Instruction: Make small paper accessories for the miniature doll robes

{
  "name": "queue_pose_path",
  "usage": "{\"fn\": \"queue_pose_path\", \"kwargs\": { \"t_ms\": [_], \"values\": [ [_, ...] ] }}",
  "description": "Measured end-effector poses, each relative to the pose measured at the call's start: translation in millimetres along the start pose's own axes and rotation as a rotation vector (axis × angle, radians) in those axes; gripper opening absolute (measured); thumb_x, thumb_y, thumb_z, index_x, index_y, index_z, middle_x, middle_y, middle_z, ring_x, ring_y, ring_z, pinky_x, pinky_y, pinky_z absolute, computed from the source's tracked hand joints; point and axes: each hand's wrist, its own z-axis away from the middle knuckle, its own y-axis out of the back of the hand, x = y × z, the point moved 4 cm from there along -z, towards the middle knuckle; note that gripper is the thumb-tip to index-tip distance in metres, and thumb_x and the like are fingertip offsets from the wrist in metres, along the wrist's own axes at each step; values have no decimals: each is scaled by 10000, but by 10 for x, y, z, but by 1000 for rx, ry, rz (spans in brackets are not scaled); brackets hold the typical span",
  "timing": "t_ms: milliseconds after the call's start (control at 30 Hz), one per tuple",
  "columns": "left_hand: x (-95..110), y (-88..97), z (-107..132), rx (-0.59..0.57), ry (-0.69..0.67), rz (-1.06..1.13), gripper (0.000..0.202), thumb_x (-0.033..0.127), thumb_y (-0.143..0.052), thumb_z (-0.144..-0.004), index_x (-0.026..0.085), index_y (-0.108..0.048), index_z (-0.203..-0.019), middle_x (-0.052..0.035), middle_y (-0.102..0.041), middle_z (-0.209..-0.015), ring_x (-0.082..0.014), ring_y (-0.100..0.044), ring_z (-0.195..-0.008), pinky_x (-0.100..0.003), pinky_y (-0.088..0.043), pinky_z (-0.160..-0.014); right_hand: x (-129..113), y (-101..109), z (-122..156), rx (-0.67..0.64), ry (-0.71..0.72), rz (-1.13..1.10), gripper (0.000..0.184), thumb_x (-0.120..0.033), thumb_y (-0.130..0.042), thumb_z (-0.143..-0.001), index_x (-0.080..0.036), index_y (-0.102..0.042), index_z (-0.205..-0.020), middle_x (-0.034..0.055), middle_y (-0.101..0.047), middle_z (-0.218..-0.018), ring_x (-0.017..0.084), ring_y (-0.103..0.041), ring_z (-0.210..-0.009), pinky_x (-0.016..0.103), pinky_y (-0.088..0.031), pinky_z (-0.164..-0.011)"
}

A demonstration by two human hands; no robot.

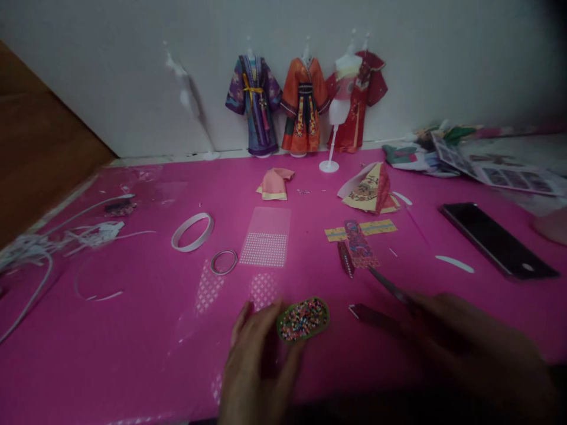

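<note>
While the left hand (254, 363) lies near the front edge of the pink counter (133, 354), its fingers are loosely spread and its fingertips touch the left rim of a small green oval tray of mixed coloured beads (303, 319), which sits flat on the counter just beside it. The right hand (465, 348) is blurred; it is pinched around a pair of tweezers (390, 287) whose tips point up and left toward a small patterned paper garment piece (359, 241) lying flat near the counter's middle. A dark strip (376, 316) lies just below the tweezers. Behind the tray are a sheet of adhesive dots (267, 237), a small tape ring (224, 261) and a larger white tape ring (193, 231). A black phone (498, 239) lies toward the right edge. Along the back edge, three paper robes on little mannequin stands (305, 103) lean at the wall.
</note>
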Motion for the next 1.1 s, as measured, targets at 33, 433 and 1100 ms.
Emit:
{"fn": "queue_pose_path", "kwargs": {
  "t_ms": [33,433,1100],
  "values": [
    [-5,-1,0,-3,6,-4,412,290,-688,-855,265,-563,-1247,-68,-721,-1180,-287,-594,-1234,-502,-533,-1009,-20,6,14,-28,54,-5,296,-381,-478,-947,-252,-664,-1138,13,-718,-821,147,-708,-604,200,-539,-489],
    [20,10,-18,-31,13,-28,410,267,-680,-863,258,-545,-1250,-80,-714,-1203,-281,-594,-1243,-512,-495,-1058,-321,-47,134,-362,331,-111,662,-140,-443,-851,-302,-394,-1491,62,-705,-1227,193,-765,-783,238,-621,-560],
    [12,-16,-39,-2,-101,-46,431,270,-669,-873,240,-517,-1275,-91,-738,-1146,-282,-653,-1167,-510,-513,-1029,-881,39,-309,-263,541,24,415,-145,-514,-676,-192,-596,-1081,83,-762,-925,206,-711,-523,286,-487,-376]
  ]
}}
